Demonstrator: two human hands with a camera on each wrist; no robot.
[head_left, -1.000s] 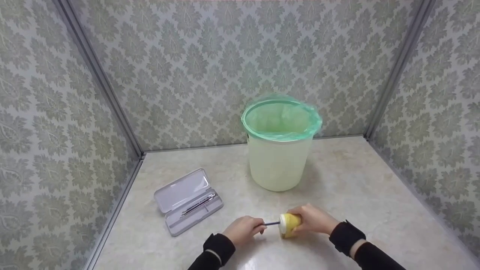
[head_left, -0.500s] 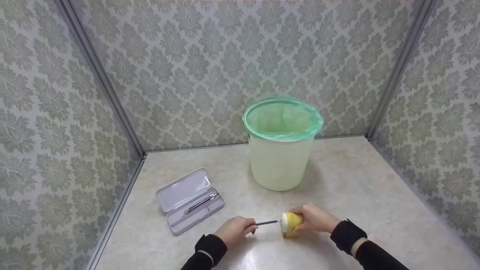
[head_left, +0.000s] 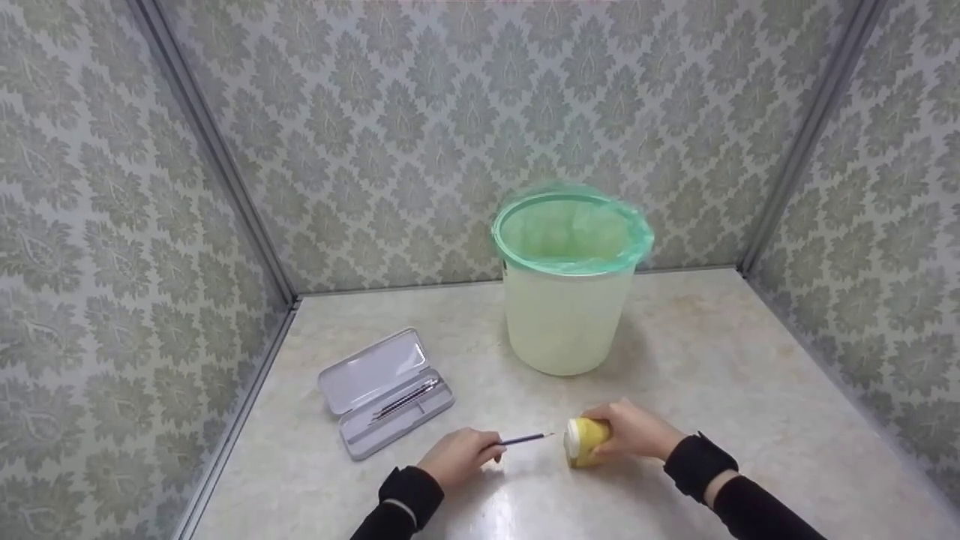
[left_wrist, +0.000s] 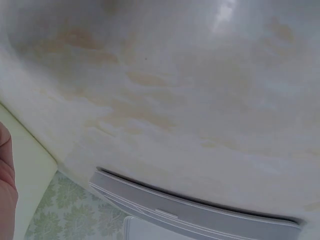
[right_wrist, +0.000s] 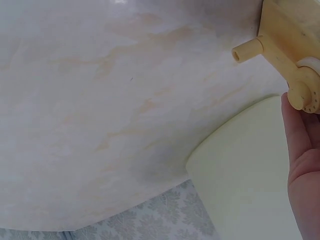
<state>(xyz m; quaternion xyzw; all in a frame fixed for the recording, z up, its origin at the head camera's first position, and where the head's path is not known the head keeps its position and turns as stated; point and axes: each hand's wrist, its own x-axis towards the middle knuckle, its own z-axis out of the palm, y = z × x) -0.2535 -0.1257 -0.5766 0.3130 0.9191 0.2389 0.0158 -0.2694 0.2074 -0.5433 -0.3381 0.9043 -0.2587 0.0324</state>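
Note:
In the head view my left hand (head_left: 459, 456) pinches a dark pencil (head_left: 523, 439), whose bare tip points right. A small gap separates that tip from the white face of a yellow pencil sharpener (head_left: 591, 441). My right hand (head_left: 637, 431) grips the sharpener from its right side against the table. The right wrist view shows the sharpener's crank handle (right_wrist: 248, 50), with fingers (right_wrist: 297, 130) touching the round hub below it. Only a sliver of my left hand (left_wrist: 6, 185) appears in the left wrist view, where the pencil is out of sight.
An open grey pencil case (head_left: 397, 412) lies on the left of the table (head_left: 720, 360), with several pencils (head_left: 405, 400) in it. Behind the hands stands a pale bin (head_left: 566, 322) lined with a green bag (head_left: 574, 266). Patterned walls (head_left: 465, 150) enclose the table's back and sides.
My left hand has moved left, drawing the pencil out of the sharpener, so its sharpened tip now shows. My right hand still holds the sharpener in nearly the same place.

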